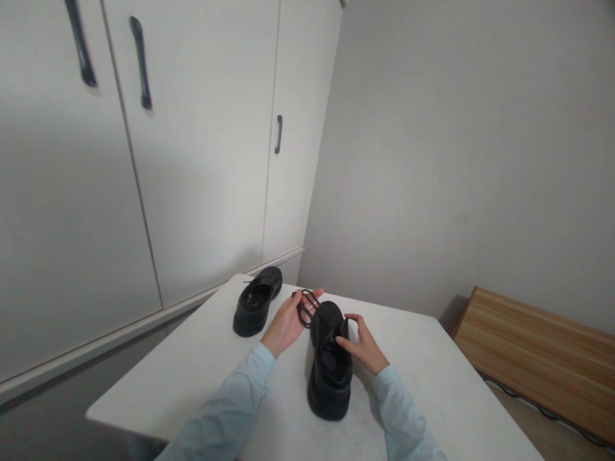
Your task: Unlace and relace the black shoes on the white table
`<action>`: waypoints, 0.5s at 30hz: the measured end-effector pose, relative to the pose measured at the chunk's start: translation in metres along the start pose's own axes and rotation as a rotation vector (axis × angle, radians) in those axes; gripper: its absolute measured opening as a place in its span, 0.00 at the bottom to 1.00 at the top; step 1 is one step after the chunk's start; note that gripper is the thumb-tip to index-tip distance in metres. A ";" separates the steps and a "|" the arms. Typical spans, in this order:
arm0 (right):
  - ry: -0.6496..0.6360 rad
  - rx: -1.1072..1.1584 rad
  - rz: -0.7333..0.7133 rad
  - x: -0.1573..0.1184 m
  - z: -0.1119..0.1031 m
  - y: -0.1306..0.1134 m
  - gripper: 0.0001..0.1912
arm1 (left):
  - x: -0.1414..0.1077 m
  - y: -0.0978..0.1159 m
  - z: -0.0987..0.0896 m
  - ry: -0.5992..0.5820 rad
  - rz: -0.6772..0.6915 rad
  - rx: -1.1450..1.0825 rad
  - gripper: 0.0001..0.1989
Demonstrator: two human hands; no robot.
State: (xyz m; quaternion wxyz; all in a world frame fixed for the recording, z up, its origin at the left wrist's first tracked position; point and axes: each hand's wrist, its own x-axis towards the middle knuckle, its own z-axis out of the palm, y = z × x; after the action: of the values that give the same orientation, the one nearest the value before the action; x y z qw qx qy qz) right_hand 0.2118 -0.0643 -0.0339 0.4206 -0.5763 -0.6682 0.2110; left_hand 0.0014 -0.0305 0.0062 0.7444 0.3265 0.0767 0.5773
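Observation:
A black lace-up shoe [329,396] stands upright on the white table, its heel towards me and its toe pointing away. My left hand [287,325] is at the left of its front part, palm partly turned up, with looped black shoelace [303,315] held in the fingers. On the other side, my right hand [368,349] has thumb and index finger closed on the shoe's upper edge near the lacing. A second black shoe [250,319] sits farther back on the left, apart from both hands, with a lace end sticking out at its side.
The white table [192,378] reaches towards white cupboards [206,160] with dark handles on the left and a grey wall [456,141] behind. Low on the right is a wood-grain piece of furniture [538,352], with a cable [528,406] along its lower edge.

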 end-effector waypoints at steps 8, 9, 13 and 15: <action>-0.044 0.029 -0.008 0.000 0.000 0.003 0.30 | 0.002 0.003 -0.004 0.040 0.067 -0.041 0.11; -0.041 0.035 -0.012 0.000 0.000 0.004 0.30 | 0.002 0.003 -0.003 0.026 0.078 -0.030 0.11; -0.030 0.039 -0.021 0.000 0.000 0.004 0.30 | 0.000 0.005 0.000 -0.039 0.101 0.023 0.10; -0.030 0.032 -0.024 0.000 0.000 0.004 0.30 | -0.001 0.005 0.000 -0.061 0.114 0.059 0.09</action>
State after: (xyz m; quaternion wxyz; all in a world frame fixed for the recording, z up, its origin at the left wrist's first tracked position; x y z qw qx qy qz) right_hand 0.2141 -0.0629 -0.0369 0.4222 -0.5580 -0.6780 0.2253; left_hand -0.0030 -0.0310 0.0093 0.7024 0.3697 0.0521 0.6060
